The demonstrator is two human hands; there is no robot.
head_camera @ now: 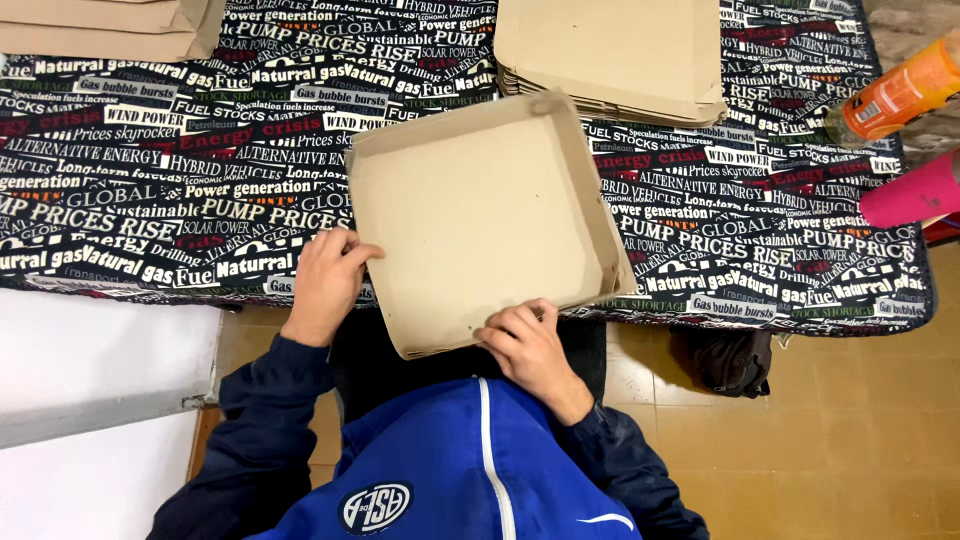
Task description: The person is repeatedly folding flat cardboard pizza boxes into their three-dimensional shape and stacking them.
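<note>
As seen from the head camera, looking straight down, the items stood as follows.

Head view, box: a shallow brown cardboard box (480, 215), open-topped, with its side walls folded up, lay at the near edge of the worktop (150, 180), its near corner hanging out past that edge toward the person.

Head view, left hand: the left hand (325, 280) rested at the box's left wall, fingers curled and fingertips touching the cardboard near its lower left corner; it was pressing on the wall rather than closed round it.

Head view, right hand: the right hand (528, 345) lay on the near edge of the box, fingers bent over the rim and gripping the flap there.

Head view, worktop cover: a black cloth printed all over with white and red lettering covered the worktop.

Head view, flat stock: a stack of flat cardboard blanks (610, 50) sat just beyond the box, near its far right corner; a second pile of cardboard (105, 25) lay at the far left, well apart.

Head view, right margin: an orange bottle (900, 95) and a pink cylinder (912, 192) lay at the right end of the worktop.

Head view, clothing: a blue jacket with a white zip line (450, 470) filled the lower middle.

Head view, floor: tan tiles (830, 430), with a dark bag (725, 360) under the worktop edge.
</note>
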